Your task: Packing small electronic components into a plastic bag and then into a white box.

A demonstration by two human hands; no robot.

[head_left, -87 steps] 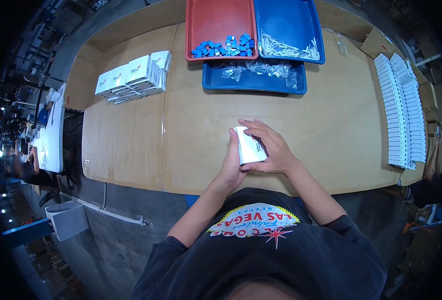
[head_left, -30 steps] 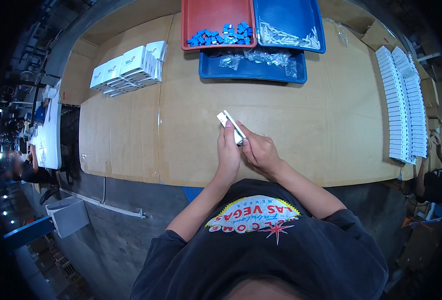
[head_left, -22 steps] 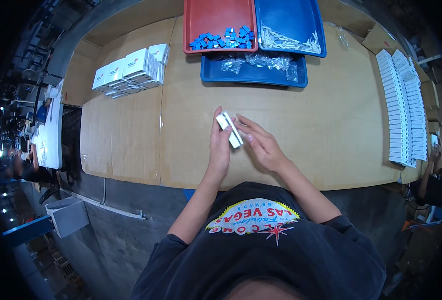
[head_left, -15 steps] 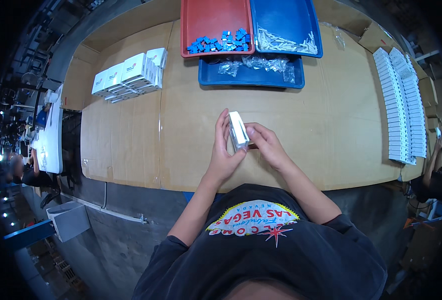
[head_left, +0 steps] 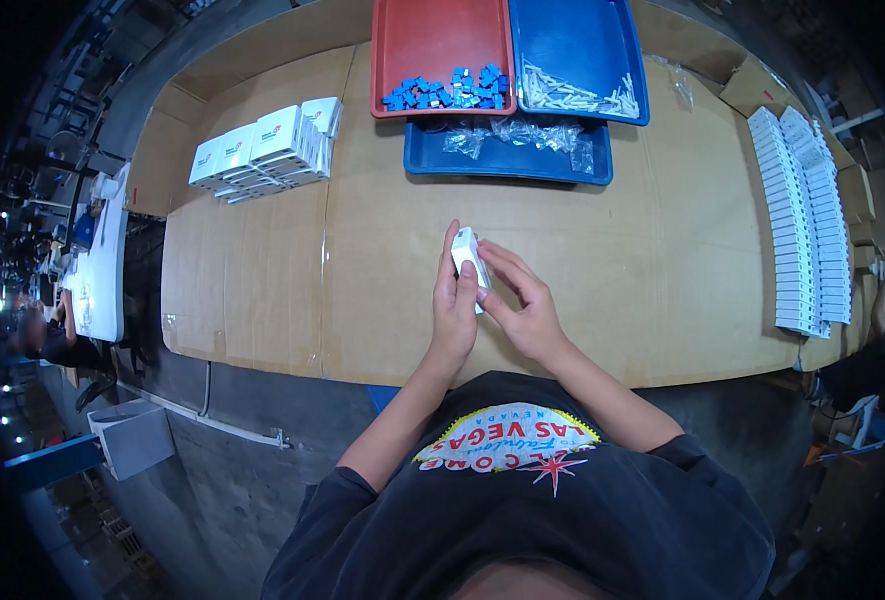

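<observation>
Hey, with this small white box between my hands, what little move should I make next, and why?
I'd perhaps turn the small white rectangular box until a broad face points up: a narrow side faces the camera, your left hand has its thumb across it, and your right hand is at its right edge, so much is hidden.

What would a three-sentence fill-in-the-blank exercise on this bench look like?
The small blue plastic pieces lie in the ____ rectangular plastic tray.
The left hand and right hand touch a small ____ rectangular box.
Two rows of slim white boxes stand on the ____ side of the brown cardboard-covered table.

Missing words: red; white; right.
</observation>
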